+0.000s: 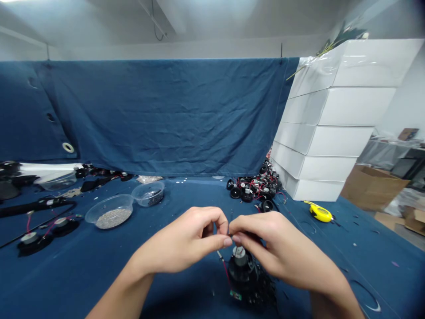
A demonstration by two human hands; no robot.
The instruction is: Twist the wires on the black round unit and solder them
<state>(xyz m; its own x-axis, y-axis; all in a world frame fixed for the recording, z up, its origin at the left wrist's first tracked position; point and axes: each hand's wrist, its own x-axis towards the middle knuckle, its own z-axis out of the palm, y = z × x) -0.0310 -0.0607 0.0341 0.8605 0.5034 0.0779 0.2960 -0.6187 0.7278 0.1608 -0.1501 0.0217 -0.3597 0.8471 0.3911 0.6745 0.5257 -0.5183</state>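
My left hand (186, 239) and my right hand (265, 243) meet in the middle of the view, their fingertips pinching a thin black wire (229, 232) from either side. Below them lies a round black unit with a metal cylinder on top (239, 266), partly hidden by my right hand. A red wire (226, 272) runs down its side to a small green circuit board (235, 295). A tangle of dark wires (262, 290) spreads out beyond it on the blue cloth-covered table (365, 266).
Two clear plastic bowls (113, 217) hold grey granules and dark bits. A heap of similar black units (254, 188) sits before stacked white cartons (332, 128). More wired units (33, 243) lie at the left. A yellow tape measure (321, 212) lies at the right.
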